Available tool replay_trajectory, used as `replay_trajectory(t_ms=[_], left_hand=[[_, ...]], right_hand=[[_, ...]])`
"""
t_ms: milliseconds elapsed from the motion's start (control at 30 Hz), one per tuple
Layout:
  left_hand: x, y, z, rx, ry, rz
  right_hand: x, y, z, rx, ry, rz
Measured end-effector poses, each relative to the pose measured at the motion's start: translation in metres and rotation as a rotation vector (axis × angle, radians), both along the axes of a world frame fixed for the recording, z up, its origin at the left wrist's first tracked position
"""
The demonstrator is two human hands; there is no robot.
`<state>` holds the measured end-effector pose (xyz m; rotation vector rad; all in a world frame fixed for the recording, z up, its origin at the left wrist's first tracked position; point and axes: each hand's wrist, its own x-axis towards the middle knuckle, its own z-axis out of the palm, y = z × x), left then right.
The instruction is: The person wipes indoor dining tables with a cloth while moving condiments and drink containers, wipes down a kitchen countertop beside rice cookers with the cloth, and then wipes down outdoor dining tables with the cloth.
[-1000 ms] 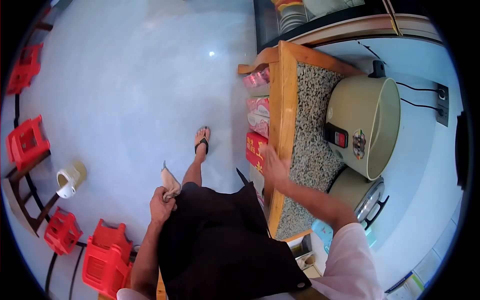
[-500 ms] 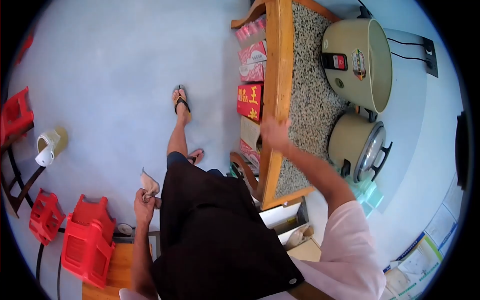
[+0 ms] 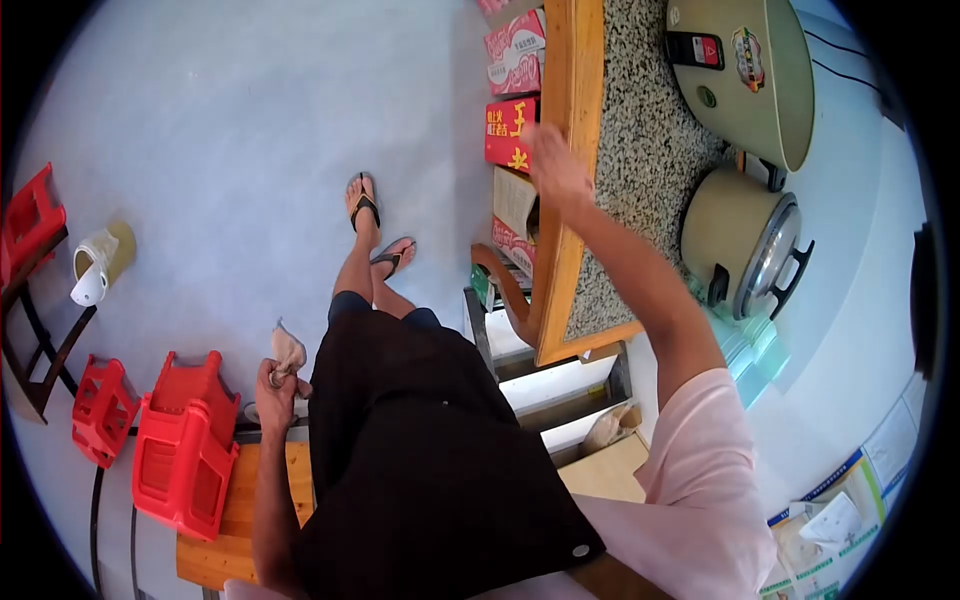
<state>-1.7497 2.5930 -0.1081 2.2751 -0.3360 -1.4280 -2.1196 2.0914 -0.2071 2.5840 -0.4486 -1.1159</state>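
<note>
My left hand [image 3: 277, 392] is closed around a crumpled beige cloth [image 3: 289, 349], whose loose end sticks out beyond the fingers. On the other side, my right hand [image 3: 556, 172] is over the wooden edge [image 3: 573, 130] of a speckled stone counter, near a red box [image 3: 509, 133] with yellow lettering. Its fingers are extended, and nothing shows in it. A large beige cooker [image 3: 745, 75] and a smaller pot [image 3: 735, 235] with a shiny lid stand on the counter. A dark apron [image 3: 430, 470] hangs over my front.
Red plastic stools [image 3: 185, 450] stand at the lower left by a wooden table [image 3: 270, 500]. A pale bucket [image 3: 118, 248] is on the floor at the left. Pink-and-white boxes [image 3: 515, 50] sit under the counter edge. Teal plastic containers [image 3: 750, 350] lie behind the pot.
The view has shifted along the counter, bringing more of its near end and the shelf into sight. Both feet now show. My left hand still holds the cloth; my right hand remains by the counter edge.
</note>
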Motion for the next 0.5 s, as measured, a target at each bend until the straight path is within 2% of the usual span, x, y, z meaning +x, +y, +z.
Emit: replay_trajectory(t_ms=[133,167,200,267,300,433,500], left_hand=[[-0.006,0.001,0.002,-0.011,0.029,0.015],[-0.007,0.001,0.004,-0.022,0.040,0.025],[-0.010,0.003,0.008,-0.028,0.051,0.034],[-0.016,0.011,0.010,-0.077,0.054,0.057],[-0.017,0.019,0.006,-0.091,0.043,0.086],[-0.036,0.034,0.007,-0.080,0.049,0.104],[-0.049,0.047,0.009,-0.049,0.032,0.089]], right_hand=[[-0.121,0.181,-0.039,0.037,0.004,-0.310],[-0.144,0.218,-0.040,0.069,0.016,-0.340],[-0.150,0.232,-0.029,0.151,0.098,-0.211],[-0.157,0.245,-0.020,0.300,0.252,0.056],[-0.156,0.241,-0.020,0.339,0.258,0.095],[-0.113,0.154,-0.020,0.210,0.069,0.074],[-0.101,0.137,-0.015,0.100,0.118,0.140]])
